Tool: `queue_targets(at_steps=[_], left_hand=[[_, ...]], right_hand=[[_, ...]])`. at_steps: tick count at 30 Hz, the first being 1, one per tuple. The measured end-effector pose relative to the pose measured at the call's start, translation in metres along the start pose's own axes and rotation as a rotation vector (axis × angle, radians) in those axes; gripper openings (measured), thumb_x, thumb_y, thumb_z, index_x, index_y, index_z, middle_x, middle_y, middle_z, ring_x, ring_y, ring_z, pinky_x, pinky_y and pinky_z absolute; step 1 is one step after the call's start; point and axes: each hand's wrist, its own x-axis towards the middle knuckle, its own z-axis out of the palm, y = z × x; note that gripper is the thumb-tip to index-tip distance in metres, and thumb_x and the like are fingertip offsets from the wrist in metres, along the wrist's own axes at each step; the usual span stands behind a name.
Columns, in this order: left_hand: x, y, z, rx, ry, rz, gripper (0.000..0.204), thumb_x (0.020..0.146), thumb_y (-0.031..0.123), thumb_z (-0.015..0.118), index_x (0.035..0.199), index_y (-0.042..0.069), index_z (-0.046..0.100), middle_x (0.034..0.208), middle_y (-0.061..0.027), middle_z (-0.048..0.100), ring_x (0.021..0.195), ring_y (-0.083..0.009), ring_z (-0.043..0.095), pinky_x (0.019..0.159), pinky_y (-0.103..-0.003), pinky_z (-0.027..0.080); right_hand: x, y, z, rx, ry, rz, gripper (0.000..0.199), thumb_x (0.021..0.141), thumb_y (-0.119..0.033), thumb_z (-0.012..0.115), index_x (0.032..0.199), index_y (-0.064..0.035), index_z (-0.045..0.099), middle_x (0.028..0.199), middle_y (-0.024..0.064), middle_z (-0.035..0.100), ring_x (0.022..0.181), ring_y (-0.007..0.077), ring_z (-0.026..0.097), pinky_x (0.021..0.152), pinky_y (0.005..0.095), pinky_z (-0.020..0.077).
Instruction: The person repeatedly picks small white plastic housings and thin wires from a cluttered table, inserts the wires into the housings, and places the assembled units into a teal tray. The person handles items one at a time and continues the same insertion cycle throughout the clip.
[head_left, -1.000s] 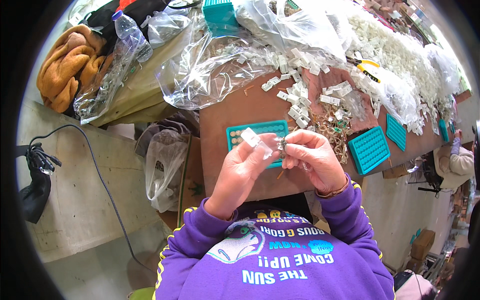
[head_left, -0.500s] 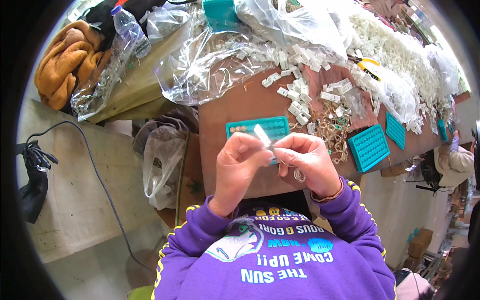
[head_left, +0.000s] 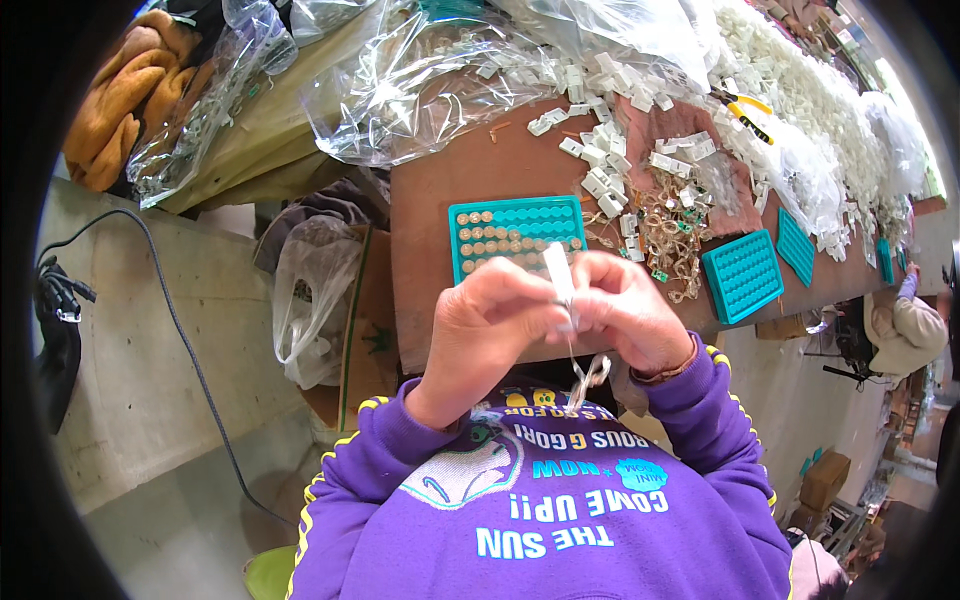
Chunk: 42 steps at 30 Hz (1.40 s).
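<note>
An orange-brown cloth (head_left: 133, 105) lies at the frame's upper left. At the centre, the left hand (head_left: 490, 322) pinches a small white casing (head_left: 557, 268), a looped wire (head_left: 580, 382) dangling below, and the right hand (head_left: 638, 315) pinches beside it; right of centre sits a teal tray (head_left: 742, 277).

This looks like a small-parts assembly workshop: a brown worktable (head_left: 430, 220) bears a great heap of white plastic parts (head_left: 805, 120) at two o'clock, with yellow-handled pliers (head_left: 750, 101) by its edge. Teal pocketed trays (head_left: 742, 277) lie at three o'clock, and a filled tray (head_left: 535, 216) toward twelve holds rows of small round pieces (head_left: 475, 232). Farther out, another person (head_left: 905, 330) shows at three o'clock and a cardboard box (head_left: 825, 480) at four.
</note>
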Motion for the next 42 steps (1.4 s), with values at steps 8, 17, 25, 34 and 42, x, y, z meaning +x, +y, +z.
queue_targets(at_steps=[8,17,25,34,42], left_hand=[[0.001,-0.015,-0.004,0.501,0.164,0.298,0.019,0.083,-0.006,0.073,0.095,-0.002,0.059,0.09,-0.0088,0.068,0.085,-0.0132,0.067,0.076,-0.024,0.054],[0.006,-0.021,-0.004,0.504,0.227,0.43,0.02,0.078,-0.003,0.077,0.089,0.004,0.062,0.083,-0.008,0.068,0.073,-0.014,0.067,0.064,-0.026,0.052],[0.004,-0.016,-0.011,0.516,0.155,0.36,0.018,0.084,-0.005,0.071,0.095,-0.001,0.057,0.093,-0.008,0.064,0.085,-0.0116,0.065,0.075,-0.023,0.054],[0.006,-0.019,-0.006,0.427,0.214,0.392,0.018,0.081,-0.004,0.074,0.091,0.001,0.061,0.087,-0.0073,0.067,0.079,-0.0125,0.067,0.07,-0.025,0.053],[0.004,-0.02,-0.001,0.129,0.264,0.243,0.018,0.084,-0.004,0.072,0.092,0.003,0.057,0.09,-0.0043,0.066,0.081,-0.0094,0.064,0.073,-0.023,0.052]], right_hand=[[-0.012,0.005,0.016,-0.82,0.297,-0.498,0.012,0.081,-0.004,0.073,0.091,0.0023,0.069,0.081,0.0082,0.067,0.071,0.0124,0.062,0.064,0.0253,0.049],[-0.008,0.014,0.027,-0.853,0.383,-0.483,0.006,0.081,0.005,0.065,0.088,0.0036,0.065,0.083,0.0071,0.065,0.073,0.0107,0.064,0.062,0.023,0.0511],[-0.007,0.009,0.03,-0.965,0.466,-0.565,0.007,0.081,0.005,0.064,0.088,0.0035,0.064,0.079,0.0068,0.064,0.07,0.0111,0.065,0.061,0.0238,0.0512],[-0.004,0.012,0.034,-0.677,0.361,-0.466,0.002,0.087,0.001,0.065,0.087,0.003,0.065,0.075,0.0045,0.065,0.064,0.0072,0.063,0.056,0.0211,0.0494],[-0.016,0.009,0.035,-0.493,0.34,-0.255,0.003,0.085,0.002,0.066,0.086,0.0021,0.063,0.073,0.006,0.066,0.064,0.0096,0.066,0.057,0.0238,0.0518]])
